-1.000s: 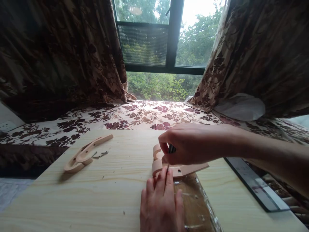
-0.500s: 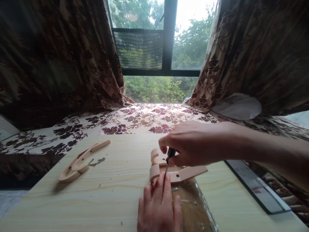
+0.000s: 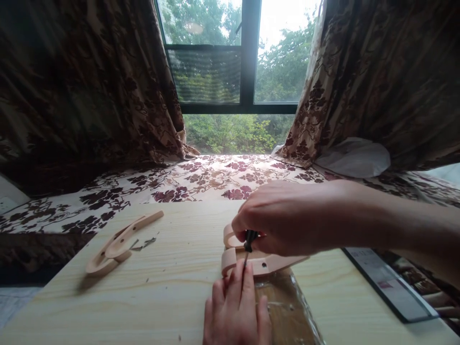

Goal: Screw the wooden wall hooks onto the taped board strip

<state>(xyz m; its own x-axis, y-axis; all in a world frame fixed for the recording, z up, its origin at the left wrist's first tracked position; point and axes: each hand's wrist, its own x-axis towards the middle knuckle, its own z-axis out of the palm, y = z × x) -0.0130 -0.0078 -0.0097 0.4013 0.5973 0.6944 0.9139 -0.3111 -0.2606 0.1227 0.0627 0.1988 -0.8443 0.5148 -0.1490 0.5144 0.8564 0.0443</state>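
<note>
My right hand (image 3: 283,220) is closed round a screwdriver (image 3: 248,242) with a dark handle, held upright with its shaft pointing down. The tip ends between the index and middle fingertips of my left hand (image 3: 235,306); whether a screw sits there is hidden. Those left fingers press on the near pale wooden hook (image 3: 260,266), a curved piece with a dark hole, steadying it, while the thumb stays apart. Behind it lies a second curved wooden hook (image 3: 228,235), mostly covered by my right hand. Both rest at a brown board (image 3: 287,302) that looks wrapped in clear plastic.
More curved wooden pieces (image 3: 124,239) lie on the left of the pale wooden table (image 3: 143,311), beside several screws (image 3: 145,243). A dark-edged flat panel (image 3: 391,287) lies at the right edge. Beyond are a flower-patterned cloth (image 3: 201,177), curtains (image 3: 305,124) and a window (image 3: 247,72).
My right hand has turned over the screwdriver and come slightly lower and nearer, hiding more of the handle and the far hook. My left hand has barely moved.
</note>
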